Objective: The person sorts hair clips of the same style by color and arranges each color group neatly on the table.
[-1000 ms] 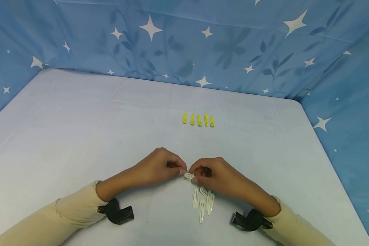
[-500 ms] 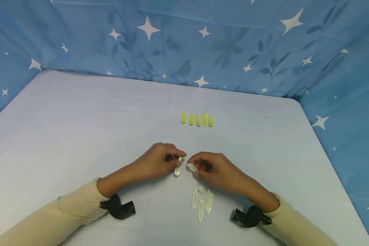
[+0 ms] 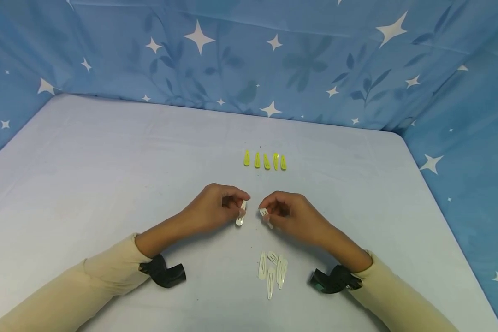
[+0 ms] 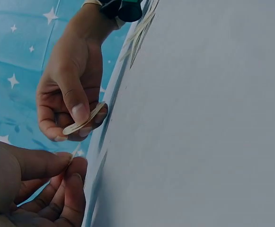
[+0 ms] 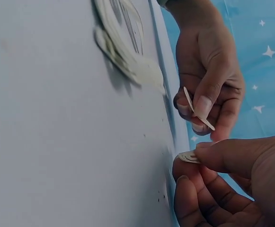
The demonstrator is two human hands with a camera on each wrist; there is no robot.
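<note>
Between thumb and fingers my left hand (image 3: 216, 207) pinches a white snap hair clip (image 3: 239, 220), its wide end pointing toward me. My right hand (image 3: 299, 216) pinches another white hair clip (image 3: 263, 212), partly covered by the thumb. The two hands are a short gap apart above the table. In the right wrist view the right hand's clip (image 5: 188, 157) shows beside the thumb tip. Nearer to me lies a loose group of several white hair clips (image 3: 270, 281), some overlapping.
Beyond the hands, several yellow hair clips (image 3: 257, 160) lie side by side in a row. A white cloth covers the table (image 3: 108, 161). Blue curtain (image 3: 232, 60) with white stars hangs along the far and side edges.
The hands first met at the white clips, then parted with one clip in each. Both have since moved slightly forward, away from the white group.
</note>
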